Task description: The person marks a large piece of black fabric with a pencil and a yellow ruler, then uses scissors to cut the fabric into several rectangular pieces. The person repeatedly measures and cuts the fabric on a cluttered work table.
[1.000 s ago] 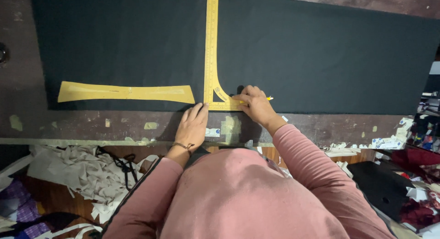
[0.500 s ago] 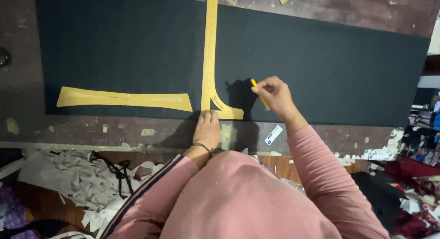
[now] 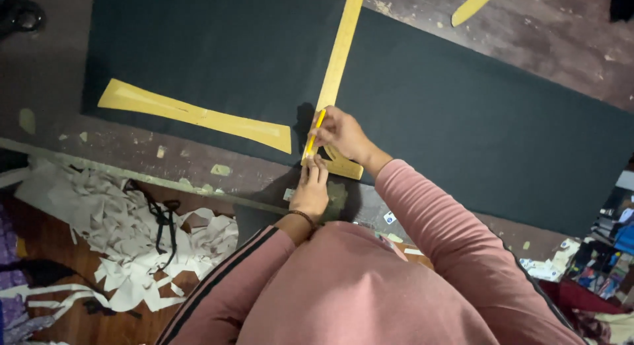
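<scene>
Head view: worn wooden worktable (image 3: 561,47) spread with dark cloth (image 3: 218,47). A long yellow L-square (image 3: 340,51) runs from the far edge to the near edge of the cloth, its corner under my hands. My left hand (image 3: 310,190) lies flat, fingers together, pressing the square's near end. My right hand (image 3: 340,135) pinches a yellow marking stick (image 3: 313,135) against the square's left edge. A yellow curved ruler (image 3: 191,112) lies to the left, apart from the square.

Risk, as I judge it: light pressure from the left hand would let the square pivot and skew the line.

Cloth to the right lies open; the table's near edge is close beneath my wrists, paper scraps (image 3: 132,232) below it.
</scene>
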